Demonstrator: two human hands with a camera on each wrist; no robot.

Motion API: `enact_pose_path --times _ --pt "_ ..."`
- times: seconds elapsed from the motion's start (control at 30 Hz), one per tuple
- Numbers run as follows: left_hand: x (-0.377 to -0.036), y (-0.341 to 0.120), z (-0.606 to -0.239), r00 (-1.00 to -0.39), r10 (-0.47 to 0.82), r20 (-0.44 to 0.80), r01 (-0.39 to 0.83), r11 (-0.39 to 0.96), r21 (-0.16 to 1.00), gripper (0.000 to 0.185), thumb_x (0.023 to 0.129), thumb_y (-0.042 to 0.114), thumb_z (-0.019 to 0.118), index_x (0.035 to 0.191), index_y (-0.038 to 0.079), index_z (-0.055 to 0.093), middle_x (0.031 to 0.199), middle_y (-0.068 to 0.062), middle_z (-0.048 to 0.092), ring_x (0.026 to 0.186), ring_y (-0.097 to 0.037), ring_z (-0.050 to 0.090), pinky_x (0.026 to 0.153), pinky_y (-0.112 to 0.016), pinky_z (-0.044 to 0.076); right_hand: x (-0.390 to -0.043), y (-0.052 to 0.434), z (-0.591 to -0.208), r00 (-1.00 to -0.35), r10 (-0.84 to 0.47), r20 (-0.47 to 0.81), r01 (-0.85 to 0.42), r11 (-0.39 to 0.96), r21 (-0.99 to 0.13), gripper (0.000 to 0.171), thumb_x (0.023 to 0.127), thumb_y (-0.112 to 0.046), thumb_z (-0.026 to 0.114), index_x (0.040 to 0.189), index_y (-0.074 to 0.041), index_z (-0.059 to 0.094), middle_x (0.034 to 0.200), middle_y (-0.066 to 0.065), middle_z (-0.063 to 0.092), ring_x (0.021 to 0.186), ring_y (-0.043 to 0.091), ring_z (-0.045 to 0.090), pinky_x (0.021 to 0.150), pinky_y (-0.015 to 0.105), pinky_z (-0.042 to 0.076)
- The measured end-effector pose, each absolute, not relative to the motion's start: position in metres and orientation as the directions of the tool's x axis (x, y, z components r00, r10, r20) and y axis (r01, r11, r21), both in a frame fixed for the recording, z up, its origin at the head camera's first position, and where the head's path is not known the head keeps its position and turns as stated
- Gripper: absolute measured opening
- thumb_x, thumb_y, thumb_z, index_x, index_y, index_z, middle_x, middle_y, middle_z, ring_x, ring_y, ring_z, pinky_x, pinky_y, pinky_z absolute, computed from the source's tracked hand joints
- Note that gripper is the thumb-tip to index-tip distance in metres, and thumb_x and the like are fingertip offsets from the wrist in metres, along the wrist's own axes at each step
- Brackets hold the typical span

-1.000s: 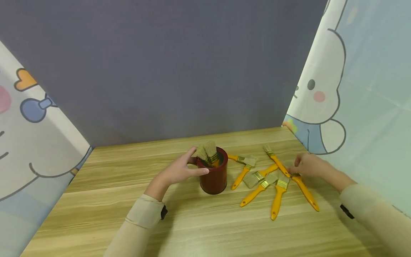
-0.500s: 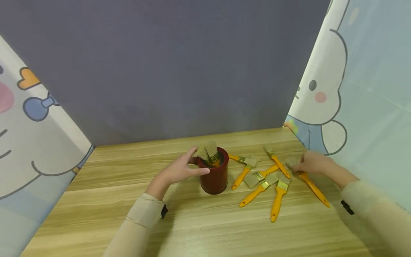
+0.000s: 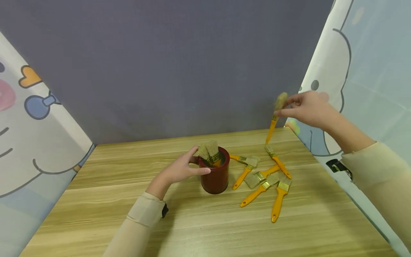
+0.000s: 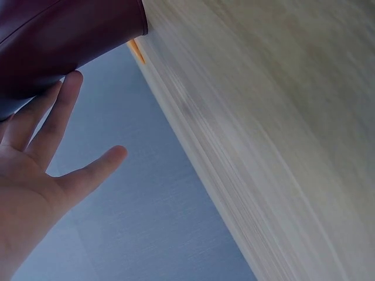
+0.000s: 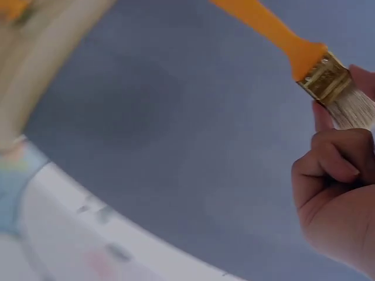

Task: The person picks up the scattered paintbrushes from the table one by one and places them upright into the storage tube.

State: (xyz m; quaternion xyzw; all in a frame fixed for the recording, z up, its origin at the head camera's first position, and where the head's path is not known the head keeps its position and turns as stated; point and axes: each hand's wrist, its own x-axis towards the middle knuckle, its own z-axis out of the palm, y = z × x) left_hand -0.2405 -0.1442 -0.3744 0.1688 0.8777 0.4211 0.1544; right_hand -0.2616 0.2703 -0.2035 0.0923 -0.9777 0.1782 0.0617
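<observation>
The fingers [image 5: 328, 170] of the right hand [image 3: 308, 109] are curled and pinch a yellow-handled paintbrush [image 3: 275, 116] by its bristle end, just above the brass ferrule, so that the orange handle hangs down and tilts slightly toward the person; the brush is held in the air, well above the wooden table [image 3: 128, 214] and in front of the grey back wall [image 3: 160, 64]. In the head view the bristles are blurred, so exactly which fingertips meet them is hard to tell. The left hand [image 3: 179, 169] lies with straight, relaxed fingers against the side of a dark red cup [image 3: 216, 178], fingertips touching its wall near the rim and the thumb spread free; the wrist view shows one fingertip on the cup's curved side. Several brushes stand bristles-up inside the cup [image 3: 208, 151]. Just to the right of the cup, a loose cluster of yellow brushes [image 3: 263, 178] lies flat on the table, some crossing one another. Cartoon-printed cloth panels [image 3: 369, 71] close in the table on both sides.
</observation>
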Motion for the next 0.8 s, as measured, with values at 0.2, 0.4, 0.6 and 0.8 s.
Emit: enact_pose_path --times 0.2,0.4,0.6,0.8 --pt "-0.239 -0.14 -0.373 -0.895 0.426 -0.131 0.165 0.589 0.791 0.12 0.085 0.068 0.081 0.173 0.027 0.011 0.161 -0.017 0.052 0.155 -0.035 0.045 0.125 -0.063 0.035 -0.244 0.23 -0.174 -0.978 -0.134 0.162 -0.198 0.85 -0.489 0.07 0.086 -0.075 0.075 0.131 -0.022 0.075 0.063 -0.004 0.045 0.1 0.026 0.058 0.099 0.062 0.034" --pt "-0.241 -0.137 -0.374 -0.895 0.429 -0.126 0.173 0.593 0.787 0.119 0.085 0.068 0.081 0.173 0.027 0.012 0.16 -0.017 0.053 0.154 -0.035 0.046 0.125 -0.063 0.036 -0.231 0.2 -0.17 -0.958 -0.231 0.17 -0.287 0.751 -0.595 0.058 0.089 -0.058 0.083 0.128 -0.016 0.075 0.058 -0.006 0.024 0.06 0.016 0.033 0.093 0.04 0.044" --pt "-0.242 -0.137 -0.374 -0.892 0.434 -0.125 0.175 0.587 0.79 0.12 0.085 0.069 0.081 0.173 0.027 0.011 0.159 -0.018 0.054 0.154 -0.036 0.046 0.125 -0.062 0.036 -0.225 0.179 -0.172 -0.94 -0.285 0.187 -0.338 0.723 -0.603 0.051 0.087 -0.05 0.087 0.123 -0.015 0.077 0.056 -0.006 0.024 0.054 0.012 0.026 0.092 0.036 0.047" --pt "-0.242 -0.138 -0.374 -0.894 0.43 -0.124 0.17 0.582 0.795 0.12 0.085 0.067 0.081 0.173 0.025 0.012 0.16 -0.018 0.054 0.154 -0.036 0.046 0.125 -0.062 0.036 -0.224 0.157 -0.186 -0.907 -0.366 0.209 -0.414 0.683 -0.602 0.048 0.088 -0.047 0.088 0.12 -0.012 0.078 0.053 -0.006 0.024 0.049 0.013 0.025 0.095 0.039 0.051"
